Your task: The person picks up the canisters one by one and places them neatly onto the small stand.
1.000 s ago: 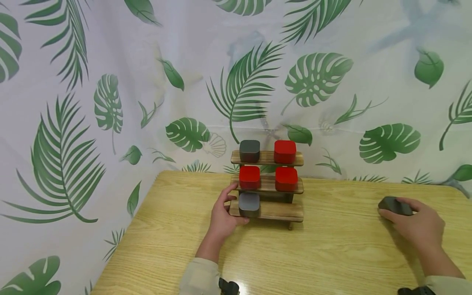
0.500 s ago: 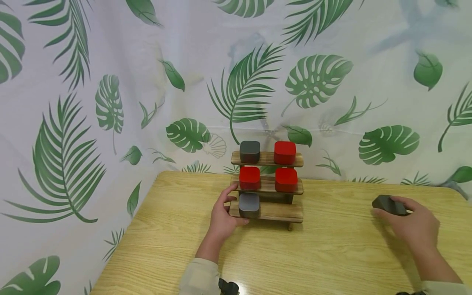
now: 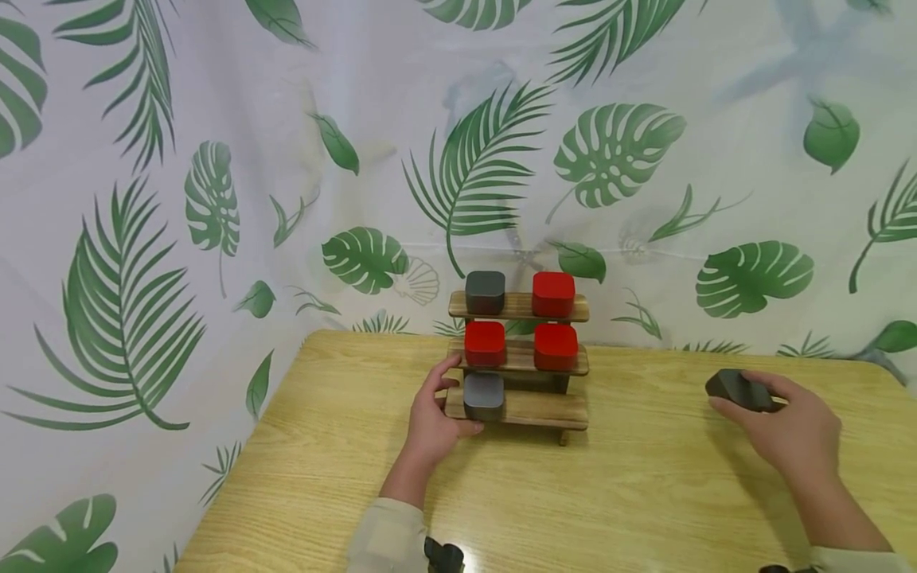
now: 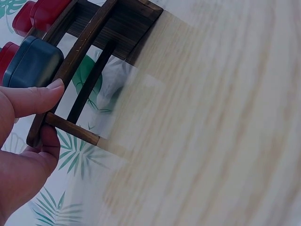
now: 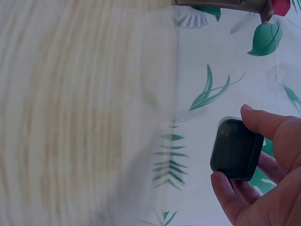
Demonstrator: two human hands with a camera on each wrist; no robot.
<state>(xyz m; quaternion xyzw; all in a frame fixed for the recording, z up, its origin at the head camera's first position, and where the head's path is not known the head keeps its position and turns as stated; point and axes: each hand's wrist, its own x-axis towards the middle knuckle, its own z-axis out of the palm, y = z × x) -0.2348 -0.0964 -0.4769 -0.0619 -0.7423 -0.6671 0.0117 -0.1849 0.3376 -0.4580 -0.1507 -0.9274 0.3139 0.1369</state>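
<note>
While the light wooden desk [image 3: 645,493] carries a three-tiered dark wooden rack [image 3: 526,408] of red and grey boxes, the left hand [image 3: 432,420] curls its grip round the rack's left end, and the right hand [image 3: 791,430] pinches a small dark grey rounded box [image 3: 736,389] above the desk, well right of the rack.

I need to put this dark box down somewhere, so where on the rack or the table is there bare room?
The bottom shelf is bare right of the grey box. The table is open between the rack and the right hand holding the dark box. The two upper shelves are full, and the left hand grips the rack's left end.
</note>
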